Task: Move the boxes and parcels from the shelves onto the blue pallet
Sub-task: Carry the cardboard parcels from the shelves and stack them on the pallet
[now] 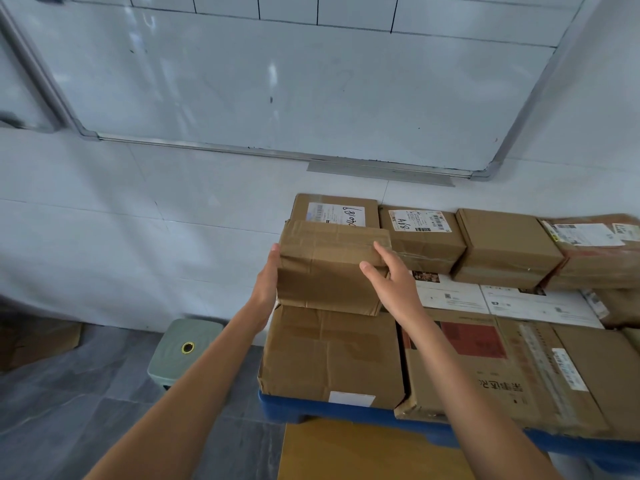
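Open floor point(86, 393) left of pallet point(311, 408); stacked boxes point(502, 244) right.

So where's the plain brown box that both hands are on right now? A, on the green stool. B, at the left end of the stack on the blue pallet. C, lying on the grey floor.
B: the plain brown box sits atop the stacked cartons at the left end of the blue pallet, left hand and right hand on its sides.

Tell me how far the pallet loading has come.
Done: many brown cardboard boxes already sit stacked on the blue plastic pallet. In hand: left hand and right hand press a creased brown parcel between them. Remaining: unknown; no shelves visible.
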